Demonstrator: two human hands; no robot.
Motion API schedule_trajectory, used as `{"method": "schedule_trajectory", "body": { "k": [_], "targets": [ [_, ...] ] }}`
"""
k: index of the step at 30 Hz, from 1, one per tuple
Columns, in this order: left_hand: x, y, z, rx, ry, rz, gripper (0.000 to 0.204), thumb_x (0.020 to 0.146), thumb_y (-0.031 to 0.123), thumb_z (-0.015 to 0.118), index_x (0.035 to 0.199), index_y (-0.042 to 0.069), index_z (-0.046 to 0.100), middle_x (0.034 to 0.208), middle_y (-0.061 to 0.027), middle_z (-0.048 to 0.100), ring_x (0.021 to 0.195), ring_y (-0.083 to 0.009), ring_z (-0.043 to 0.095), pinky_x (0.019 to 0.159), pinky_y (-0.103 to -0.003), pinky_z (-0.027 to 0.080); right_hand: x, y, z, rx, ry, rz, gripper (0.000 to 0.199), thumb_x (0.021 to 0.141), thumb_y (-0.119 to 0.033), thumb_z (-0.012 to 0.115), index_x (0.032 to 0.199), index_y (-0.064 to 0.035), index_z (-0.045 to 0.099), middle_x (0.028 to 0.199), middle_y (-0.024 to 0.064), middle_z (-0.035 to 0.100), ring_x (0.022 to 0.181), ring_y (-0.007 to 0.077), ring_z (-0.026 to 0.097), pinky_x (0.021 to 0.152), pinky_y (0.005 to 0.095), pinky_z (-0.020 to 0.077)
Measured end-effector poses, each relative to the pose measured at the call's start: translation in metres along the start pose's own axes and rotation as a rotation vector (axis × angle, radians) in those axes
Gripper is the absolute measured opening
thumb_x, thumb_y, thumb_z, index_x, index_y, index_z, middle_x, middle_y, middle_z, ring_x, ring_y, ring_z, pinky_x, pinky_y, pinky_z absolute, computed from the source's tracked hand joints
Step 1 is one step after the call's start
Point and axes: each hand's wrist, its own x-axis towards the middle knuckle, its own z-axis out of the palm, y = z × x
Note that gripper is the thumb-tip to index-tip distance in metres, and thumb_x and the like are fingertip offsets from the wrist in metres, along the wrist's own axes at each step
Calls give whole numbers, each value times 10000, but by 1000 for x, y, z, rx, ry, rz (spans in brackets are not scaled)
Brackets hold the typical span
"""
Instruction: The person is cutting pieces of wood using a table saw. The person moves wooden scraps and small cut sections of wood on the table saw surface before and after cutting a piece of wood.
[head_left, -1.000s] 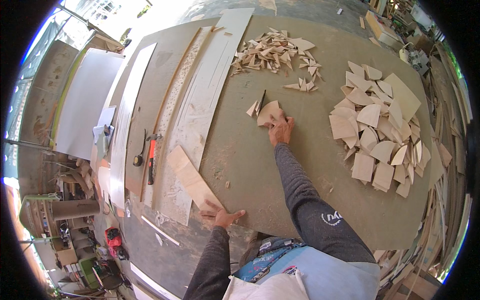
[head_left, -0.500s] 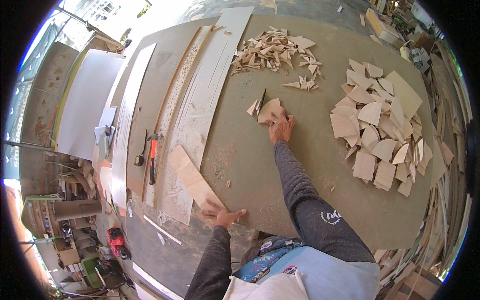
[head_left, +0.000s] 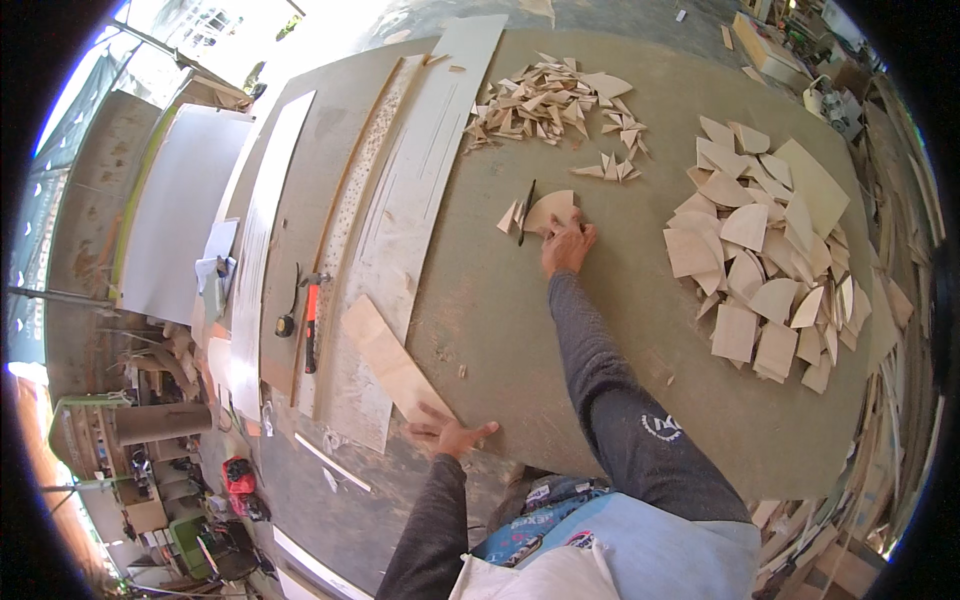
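My right hand (head_left: pixel 568 246) reaches to the middle of the table, its bent fingertips gripping the edge of a thin, quarter-round piece of plywood (head_left: pixel 548 210). Against the left side of that piece lies a slim black pencil or pen (head_left: pixel 527 208), with small pointed offcuts (head_left: pixel 508 217) beside it. Near the front edge, my left hand (head_left: pixel 446 432) has its fingers spread over the lower end of a flat rectangular plywood strip (head_left: pixel 388 350). This strip lies slantwise, partly across a long pale board (head_left: pixel 425 190).
Pointed offcuts (head_left: pixel 535 105) are heaped at the far side. A larger pile of quarter-round and squarish pieces (head_left: pixel 745 225) covers the table's right. An orange-handled hammer (head_left: pixel 312 325) and a tape measure (head_left: pixel 285 325) lie left, near a long white strip (head_left: pixel 265 240).
The quarter-round piece has turned under my right hand, and its curved edge faces more away from me. The black pencil or pen has shifted slightly. My left hand stays on the strip.
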Motion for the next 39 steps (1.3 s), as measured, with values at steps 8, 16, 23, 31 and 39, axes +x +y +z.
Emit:
{"method": "schedule_trajectory", "body": {
  "k": [8,16,23,31,39],
  "targets": [
    [-2,-5,3,-25,10,21,1806,466,627,976,1438,98,-452,1388,-473,-450,1329,-624,-405,1057,-818,-7,-9,22,11,-42,55,-197,371,827,-273,774,1187,-182,777,1445,57,504,1077,281,425,1006,368,393],
    [-8,7,-6,15,-42,2,1814,462,686,947,1419,12,-439,1375,-522,-403,1307,-672,-377,1059,-795,-78,-21,26,10,-30,-3,-209,386,849,-323,752,1212,-192,766,1479,76,506,1094,289,396,1026,368,376],
    [-7,3,-6,14,-41,37,1820,455,722,929,1419,-14,-428,1368,-537,-391,1298,-683,-375,1064,-777,-112,-21,22,12,2,30,-161,383,873,-330,736,1228,-187,758,1438,85,541,1098,300,399,1048,405,361],
    [2,-3,1,-7,-1,3,1822,442,647,972,1437,105,-455,1417,-466,-425,1348,-630,-376,1077,-802,-3,-24,11,7,47,-12,-69,396,883,-332,740,1244,-170,748,1482,82,453,1129,327,404,1055,440,366],
    [-3,1,-2,-9,-15,-23,1811,455,630,977,1446,104,-446,1428,-456,-423,1355,-608,-389,1080,-798,-4,-25,6,2,-4,-7,-55,409,897,-310,722,1283,-177,725,1513,90,434,1134,326,411,1060,433,366]
  ]
}}
